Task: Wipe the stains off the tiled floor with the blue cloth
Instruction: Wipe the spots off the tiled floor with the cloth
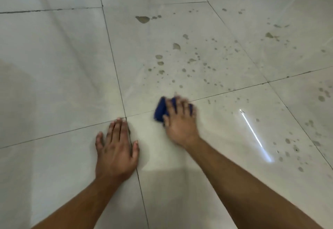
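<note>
A person kneeling over a pale tiled floor (54, 57) presses a bunched blue cloth (160, 110) against the tiles with the right hand (181, 122), the fingers spread over the top of the cloth and blurred with motion; whether the thumb curls under the fabric cannot be told. The cloth sits just beyond the crossing of two dark grout lines (115, 70), near the middle of the view, with most of it showing on the left side of the hand. The left hand (117, 149) lies flat on the floor close by, palm down, fingers straight and slightly apart, its fingertips reaching the grout crossing and holding nothing. Brownish stains (189, 61) speckle the tiles beyond and to the right of the cloth, from one large blotch (142, 19) at the far edge to small drops scattered toward the right border. A thin bright streak of reflected light (252, 131) runs across the glossy tile to the right of the working hand. Both bare forearms reach in from the bottom of the view.
</note>
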